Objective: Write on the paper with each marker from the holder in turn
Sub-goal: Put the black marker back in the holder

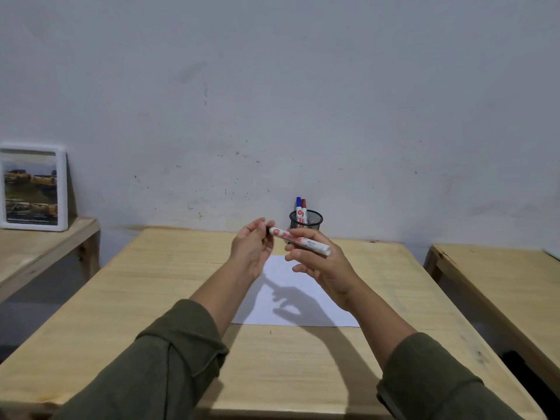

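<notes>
- We are holding a white marker (pixel 298 241) with both hands, up above the sheet of paper (pixel 295 298).
- Our right hand (pixel 322 262) is gripping the marker's barrel, fingers curled around it, with the marker's far end sticking out to the right.
- Our left hand (pixel 252 247) is pinching the marker's dark cap end between thumb and fingertips.
- The marker is lying nearly level, tilting slightly down toward the right.
- The paper is resting flat in the middle of the wooden table (pixel 151 298), blank as far as we are able to see, with the shadow of our hands falling across it.
- A black mesh holder (pixel 306 220) is standing at the table's far edge near the wall, behind our hands.
- A blue marker (pixel 298 203) and a red marker (pixel 304 205) are standing upright in the holder, side by side.
- A framed picture (pixel 33 187) is leaning against the wall on a separate table at the left.
</notes>
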### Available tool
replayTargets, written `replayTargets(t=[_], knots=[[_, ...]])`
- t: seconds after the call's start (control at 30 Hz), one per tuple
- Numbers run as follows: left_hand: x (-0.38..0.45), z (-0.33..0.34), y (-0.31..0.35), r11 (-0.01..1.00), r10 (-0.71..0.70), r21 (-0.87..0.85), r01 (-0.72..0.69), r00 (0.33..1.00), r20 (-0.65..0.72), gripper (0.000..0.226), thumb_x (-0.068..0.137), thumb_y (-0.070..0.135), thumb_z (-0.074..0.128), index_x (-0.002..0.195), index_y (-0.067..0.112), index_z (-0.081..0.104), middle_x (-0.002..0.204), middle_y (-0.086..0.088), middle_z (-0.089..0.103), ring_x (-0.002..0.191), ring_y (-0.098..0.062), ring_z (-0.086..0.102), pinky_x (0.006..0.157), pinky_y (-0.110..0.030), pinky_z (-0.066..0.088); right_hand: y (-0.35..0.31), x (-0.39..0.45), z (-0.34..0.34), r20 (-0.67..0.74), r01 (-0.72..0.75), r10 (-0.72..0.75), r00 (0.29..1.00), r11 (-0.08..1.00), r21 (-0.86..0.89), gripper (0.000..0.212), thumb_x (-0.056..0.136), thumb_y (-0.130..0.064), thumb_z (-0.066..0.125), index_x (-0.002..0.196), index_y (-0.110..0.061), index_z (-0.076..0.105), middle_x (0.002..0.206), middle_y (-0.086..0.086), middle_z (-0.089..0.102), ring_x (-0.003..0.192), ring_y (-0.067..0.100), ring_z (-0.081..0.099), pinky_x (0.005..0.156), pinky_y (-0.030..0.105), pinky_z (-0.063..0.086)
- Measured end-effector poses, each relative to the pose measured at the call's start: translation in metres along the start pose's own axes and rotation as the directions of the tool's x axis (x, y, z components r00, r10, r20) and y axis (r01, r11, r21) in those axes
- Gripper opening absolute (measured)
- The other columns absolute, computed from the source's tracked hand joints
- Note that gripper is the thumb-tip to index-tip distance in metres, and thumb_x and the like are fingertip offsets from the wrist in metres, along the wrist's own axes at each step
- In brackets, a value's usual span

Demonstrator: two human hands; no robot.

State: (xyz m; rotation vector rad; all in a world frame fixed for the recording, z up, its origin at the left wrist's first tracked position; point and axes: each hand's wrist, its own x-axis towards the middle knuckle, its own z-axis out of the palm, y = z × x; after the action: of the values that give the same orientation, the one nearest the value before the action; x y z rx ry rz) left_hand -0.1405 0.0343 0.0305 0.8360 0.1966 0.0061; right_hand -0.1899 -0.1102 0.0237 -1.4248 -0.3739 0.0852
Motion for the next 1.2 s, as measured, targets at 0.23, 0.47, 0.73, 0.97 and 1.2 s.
replayTargets(t=[0.23,0.47,0.73,0.97,1.2], knots=[[0.019,0.020,0.008,0.923,0.003,0.378,-0.072,0.983,0.182,0.015,0.092,0.014,0.056,0.106,0.017,0.053,0.090,-0.002,0.068,0.067,-0.011,0.057,0.068,-0.021,0.047,-0.005,0.019,-0.015,-0.003,-0.068,0.068,0.998,0.994,-0.090,0.021,0.094,-0.020,0.051,0.111,-0.025,0.064,0.102,0.012,0.069,0.081,0.019,0.065,0.072,0.028,0.048],[0.067,0.037,-0.003,0.629,0.162,0.737,-0.245,0.969,0.184,0.018,0.088,0.031,0.060,0.103,0.023,0.063,0.113,-0.002,0.069,0.102,-0.015,0.063,0.091,-0.031,0.049,-0.015,0.074,-0.044,-0.182,-0.015,-0.037,0.983,0.961,-0.276,0.056,0.091,-0.007,0.054,0.129,-0.043,0.037,0.088,0.008,0.073,0.081,0.005,0.069,0.068,0.015,0.048],[0.118,0.031,-0.016,0.250,0.206,0.910,-0.331,0.936,0.284,0.033,0.089,0.032,0.059,0.121,0.028,0.062,0.131,0.000,0.061,0.128,-0.021,0.048,0.106,-0.033,0.037,-0.017,0.155,-0.081,-0.349,-0.029,-0.123,0.929,0.917,-0.399,0.082,0.090,-0.004,0.056,0.144,-0.049,0.012,0.107,0.019,0.063,0.085,0.018,0.062,0.062,0.023,0.048],[0.144,0.026,-0.032,0.145,0.200,0.910,-0.389,0.912,0.358,0.033,0.088,0.030,0.061,0.120,0.021,0.065,0.130,0.001,0.062,0.127,-0.016,0.051,0.106,-0.025,0.033,0.008,0.191,-0.097,-0.357,-0.080,-0.154,0.921,0.823,-0.563,0.083,0.086,-0.001,0.060,0.142,-0.045,0.017,0.092,0.007,0.057,0.084,0.019,0.062,0.071,0.030,0.054],[0.162,0.017,-0.045,0.222,0.262,0.903,-0.368,0.914,0.308,0.025,0.084,0.033,0.065,0.105,0.022,0.072,0.119,0.005,0.069,0.123,-0.019,0.052,0.104,-0.029,0.037,0.030,0.201,-0.105,-0.260,-0.113,-0.135,0.956,0.649,-0.753,0.067,0.082,-0.002,0.065,0.135,-0.028,0.034,0.087,0.002,0.055,0.069,0.004,0.052,0.050,0.014,0.037]])
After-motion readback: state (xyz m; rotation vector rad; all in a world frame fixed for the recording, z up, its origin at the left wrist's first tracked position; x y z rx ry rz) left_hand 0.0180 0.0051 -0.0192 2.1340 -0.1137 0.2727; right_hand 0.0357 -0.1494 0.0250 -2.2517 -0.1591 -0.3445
